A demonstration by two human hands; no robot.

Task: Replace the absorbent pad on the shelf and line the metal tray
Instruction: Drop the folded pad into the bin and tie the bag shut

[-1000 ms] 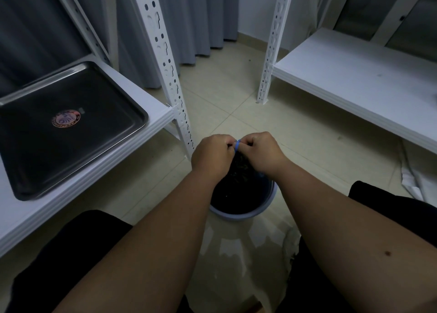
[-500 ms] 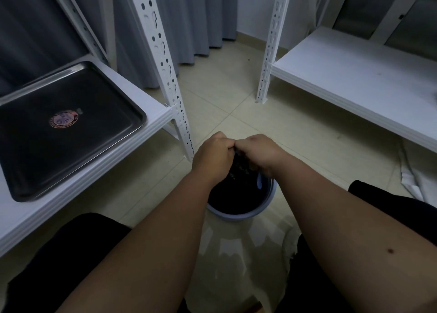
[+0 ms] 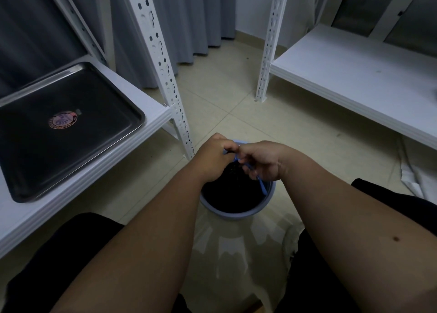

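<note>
The metal tray (image 3: 82, 151), dark inside with a round sticker at its middle, lies on the white left shelf (image 3: 157, 115). On the floor between my knees stands a blue bin (image 3: 236, 214) lined with a black bag (image 3: 231, 194). Both hands meet over its far rim. My left hand (image 3: 211, 158) and my right hand (image 3: 263, 162) each pinch the bag's blue drawstring (image 3: 262, 186), and a loop of it hangs below my right hand. White crumpled sheet material (image 3: 416, 180), possibly a pad, lies on the floor under the right shelf.
A perforated white shelf post (image 3: 163, 64) stands just left of the bin. The long white right shelf (image 3: 354, 76) has its own post (image 3: 267, 52). Grey curtains (image 3: 189, 16) hang behind. The tiled floor (image 3: 227, 114) lies between the two shelf units.
My hands have stayed together over the bin. My right hand has drawn slightly right and turned, and the blue drawstring now trails out below it.
</note>
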